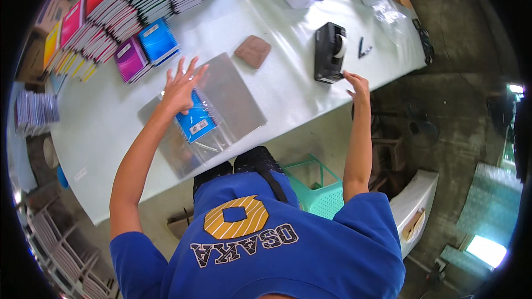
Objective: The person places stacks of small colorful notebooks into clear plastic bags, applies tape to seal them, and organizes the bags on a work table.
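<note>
A blue notebook (195,119) in clear plastic wrap lies on a grey sheet (235,91) near the table (111,133) edge, pinned by the left hand (180,86) with fingers spread flat, while the right hand (357,84), fingers loosely curled and empty, touches the black tape dispenser (330,52) at right.

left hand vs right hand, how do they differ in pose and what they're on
The left hand lies flat with fingers spread, pressing a clear-wrapped blue notebook on a grey board; the right hand is curled, fingertips at the black tape dispenser. The left hand works mid-table, the right hand near the table's edge. The left hand covers its object, the right hand only touches its base. Both are bare and hold nothing up.
</note>
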Tool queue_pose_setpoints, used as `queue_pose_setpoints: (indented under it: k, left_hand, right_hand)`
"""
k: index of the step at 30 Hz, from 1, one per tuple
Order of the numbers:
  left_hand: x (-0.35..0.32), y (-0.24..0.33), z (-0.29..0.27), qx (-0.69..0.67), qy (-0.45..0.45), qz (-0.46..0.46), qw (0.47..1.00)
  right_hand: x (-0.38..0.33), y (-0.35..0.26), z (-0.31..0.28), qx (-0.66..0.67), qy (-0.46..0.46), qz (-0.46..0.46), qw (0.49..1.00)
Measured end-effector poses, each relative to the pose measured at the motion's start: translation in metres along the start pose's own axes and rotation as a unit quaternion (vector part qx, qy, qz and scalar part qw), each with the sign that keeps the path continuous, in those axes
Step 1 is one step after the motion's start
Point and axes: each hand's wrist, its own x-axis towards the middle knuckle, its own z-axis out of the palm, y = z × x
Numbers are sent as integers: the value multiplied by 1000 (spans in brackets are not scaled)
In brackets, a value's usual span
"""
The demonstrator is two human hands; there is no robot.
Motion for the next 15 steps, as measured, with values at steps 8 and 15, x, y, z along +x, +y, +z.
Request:
queue_pose_setpoints:
  k: [8, 15]
  left_hand:
    - [3, 12, -15, -1, -30, -4, 1000]
    - [-5, -7, -12, -26, -25, -19, 999]
  right_hand:
    - [3, 15, -14, 198, -104, 15, 975]
    - [-30, 88, 27, 454, -62, -77, 886]
